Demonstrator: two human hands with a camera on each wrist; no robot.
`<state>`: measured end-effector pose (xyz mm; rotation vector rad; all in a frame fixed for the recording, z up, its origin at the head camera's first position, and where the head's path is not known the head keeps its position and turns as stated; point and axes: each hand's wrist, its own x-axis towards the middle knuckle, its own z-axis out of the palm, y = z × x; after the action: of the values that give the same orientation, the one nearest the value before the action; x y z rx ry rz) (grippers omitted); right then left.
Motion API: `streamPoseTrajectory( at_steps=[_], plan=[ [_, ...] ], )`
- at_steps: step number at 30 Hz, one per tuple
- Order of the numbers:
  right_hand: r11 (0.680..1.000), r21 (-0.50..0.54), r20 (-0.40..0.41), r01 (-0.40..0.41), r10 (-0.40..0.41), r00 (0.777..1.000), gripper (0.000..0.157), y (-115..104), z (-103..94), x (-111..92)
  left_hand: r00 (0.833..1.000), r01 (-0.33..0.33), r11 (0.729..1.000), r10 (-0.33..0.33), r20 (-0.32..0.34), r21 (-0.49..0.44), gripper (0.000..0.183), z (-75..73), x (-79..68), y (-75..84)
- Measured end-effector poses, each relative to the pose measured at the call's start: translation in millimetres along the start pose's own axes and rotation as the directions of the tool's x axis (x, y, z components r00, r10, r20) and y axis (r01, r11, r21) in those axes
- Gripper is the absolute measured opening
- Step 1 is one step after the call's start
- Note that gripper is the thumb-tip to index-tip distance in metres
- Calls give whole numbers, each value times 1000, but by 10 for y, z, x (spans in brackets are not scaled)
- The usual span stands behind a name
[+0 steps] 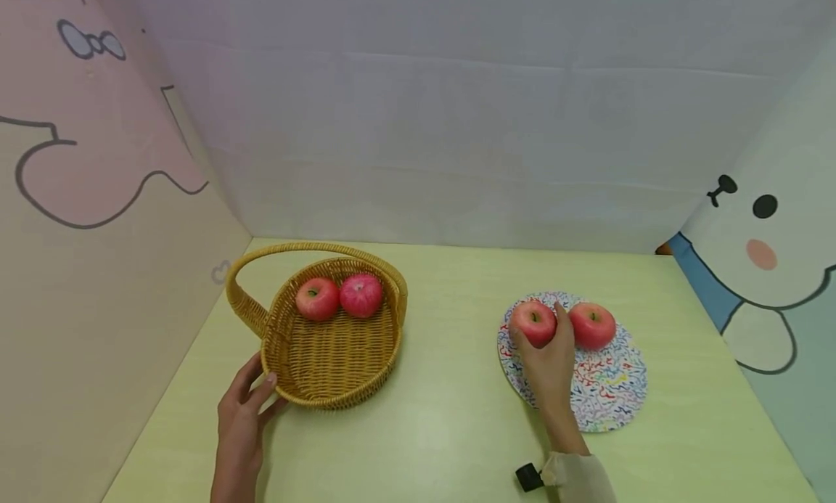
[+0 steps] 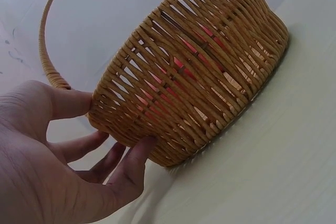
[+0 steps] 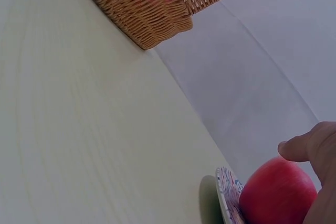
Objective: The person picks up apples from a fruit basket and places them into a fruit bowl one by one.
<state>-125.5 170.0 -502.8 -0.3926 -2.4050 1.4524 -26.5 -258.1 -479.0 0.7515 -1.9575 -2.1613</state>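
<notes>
A round wicker basket [image 1: 333, 401] with a tall arched handle stands at left on the table. Inside, against its far wall, sit two red apples [image 1: 318, 299], side by side. My left hand [image 1: 240, 416] holds the basket's near left side, its fingers spread along the wicker wall [image 2: 173, 93]. To the right lies a round plate [image 1: 607, 394] with a multicoloured squiggle pattern, bearing two more apples. My right hand [image 1: 550, 358] grips the left one of these apples [image 1: 532, 321] from above, thumb and fingers on opposite sides. The other apple [image 1: 593, 326] rests just right of my fingers.
A pale yellow-green table [image 1: 444, 416] carries everything. A white wall sheet [image 1: 444, 140] rises behind it, and cartoon-printed panels [image 1: 777, 271] border both sides. A small black piece [image 1: 529, 477] juts from my right sleeve. The basket's handle [image 1: 307, 247] arches over its far side.
</notes>
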Motion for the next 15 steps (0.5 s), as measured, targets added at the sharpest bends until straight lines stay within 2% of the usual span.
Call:
streamPoseTrajectory(
  at_steps=[9, 15],
  plan=[
    [999, -14, -28, 34, -34, 999, 85, -62, -45, 13, 1000, 4, 1000, -4, -7, 14, 58, 12, 2, 5],
    [990, -16, -65, 142, -143, 988, 84, -105, -56, -10, 1000, 0, 1000, 0, -1, 13, 58, -8, 3, -9]
  ],
)
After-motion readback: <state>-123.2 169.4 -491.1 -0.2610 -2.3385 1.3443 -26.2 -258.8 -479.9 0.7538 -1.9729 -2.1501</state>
